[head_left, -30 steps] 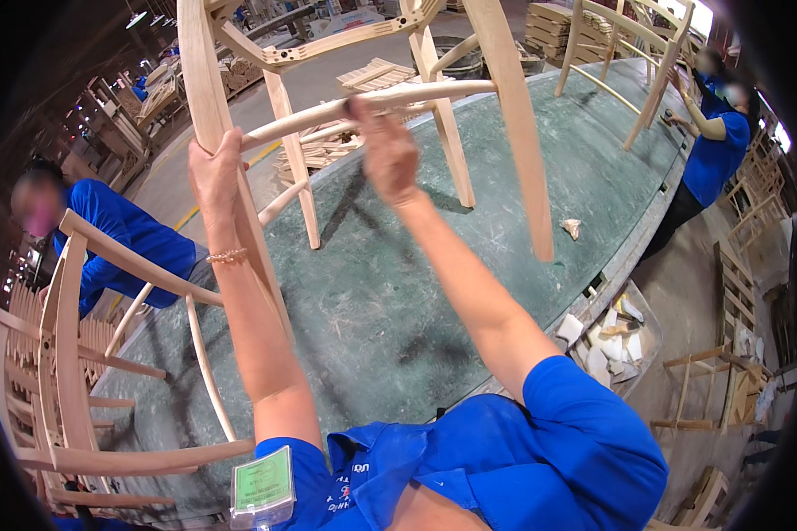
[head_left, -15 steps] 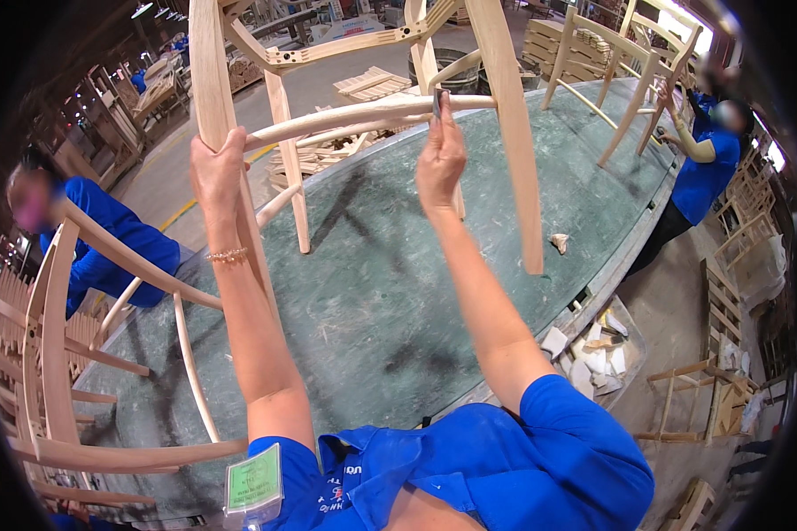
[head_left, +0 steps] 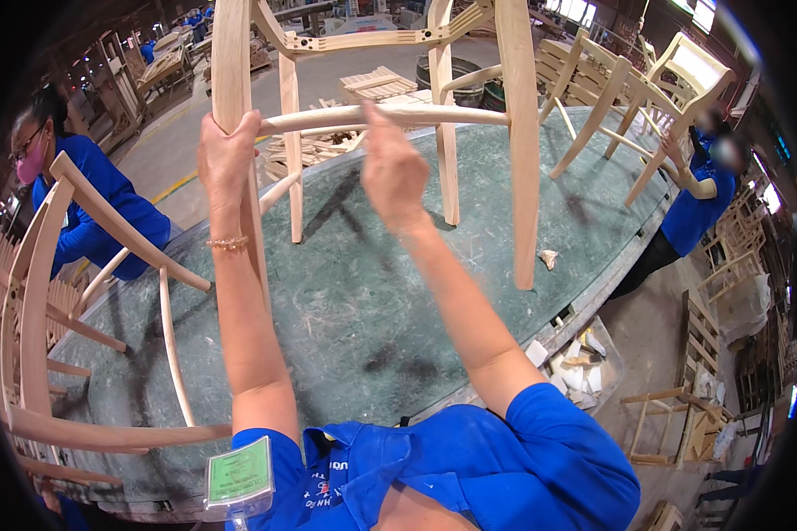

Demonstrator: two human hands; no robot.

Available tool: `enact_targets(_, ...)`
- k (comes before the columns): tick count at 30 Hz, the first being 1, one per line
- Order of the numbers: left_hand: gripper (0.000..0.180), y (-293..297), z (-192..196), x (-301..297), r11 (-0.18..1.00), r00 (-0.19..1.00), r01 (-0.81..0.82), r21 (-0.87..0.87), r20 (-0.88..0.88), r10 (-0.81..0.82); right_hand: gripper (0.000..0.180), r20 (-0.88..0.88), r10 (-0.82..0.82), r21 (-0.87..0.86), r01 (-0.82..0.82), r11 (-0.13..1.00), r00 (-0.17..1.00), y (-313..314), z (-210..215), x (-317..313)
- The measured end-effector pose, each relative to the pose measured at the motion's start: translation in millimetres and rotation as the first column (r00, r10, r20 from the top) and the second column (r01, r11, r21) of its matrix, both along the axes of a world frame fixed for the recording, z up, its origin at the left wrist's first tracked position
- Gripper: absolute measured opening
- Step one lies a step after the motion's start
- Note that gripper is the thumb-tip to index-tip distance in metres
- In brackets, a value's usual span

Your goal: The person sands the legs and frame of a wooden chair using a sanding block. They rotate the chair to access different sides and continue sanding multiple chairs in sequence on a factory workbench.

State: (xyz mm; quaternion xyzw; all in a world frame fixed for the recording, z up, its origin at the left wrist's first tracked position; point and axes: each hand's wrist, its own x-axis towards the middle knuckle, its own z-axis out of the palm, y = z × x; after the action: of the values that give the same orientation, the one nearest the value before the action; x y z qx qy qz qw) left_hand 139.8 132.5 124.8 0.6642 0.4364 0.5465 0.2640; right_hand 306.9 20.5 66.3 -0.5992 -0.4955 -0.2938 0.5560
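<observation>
An unfinished pale wooden chair frame (head_left: 524,150) stands legs-up on the green-topped table (head_left: 345,310) in front of me. My left hand (head_left: 228,159) is wrapped round its left leg (head_left: 231,62), just where a rounded stretcher (head_left: 319,119) joins it. On that stretcher, left of its middle, rests my right hand (head_left: 395,168), its fingers curled and blurred by motion. The small dark piece of sandpaper pinched there a moment earlier is now mostly hidden by the fingers.
Another chair frame (head_left: 106,434) lies at my left, near a person in blue (head_left: 115,203). At the far right a second person (head_left: 704,195) handles an upturned chair (head_left: 629,115). A wood scrap (head_left: 548,259) lies on the table; a bin of scraps (head_left: 589,358) sits beside its edge.
My right hand has slid left along the stretcher, from near its right end to left of its middle. My left hand keeps its grip on the leg. The view has shifted slightly.
</observation>
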Motion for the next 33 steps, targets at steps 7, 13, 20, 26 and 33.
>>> enact_targets(7,0.049,-9,1,0,1.0,1.0,0.002,0.028,0.003,-0.002,0.032,-0.07,-0.073,-0.025,0.072,0.997,0.995,-39,2,56)
enact_targets(13,0.046,-15,-3,-4,1.0,0.999,0.013,0.014,0.038,-0.013,0.033,-0.004,0.058,-0.043,-0.058,0.997,0.998,-14,-3,-11)
enact_targets(20,0.044,-22,-1,-3,0.999,0.999,-0.007,0.042,0.033,0.006,0.036,-0.26,-0.018,0.133,0.054,0.99,0.966,-29,-26,51)
enact_targets(26,0.044,-19,-5,-8,0.999,0.996,0.044,0.032,0.072,-0.046,0.04,-0.084,0.162,0.062,-0.157,0.986,0.983,13,-45,-17)
enact_targets(33,0.044,-31,-1,3,0.999,0.998,0.052,0.016,0.047,-0.053,0.046,-0.048,-0.032,0.34,0.047,0.939,0.998,-22,-38,63)
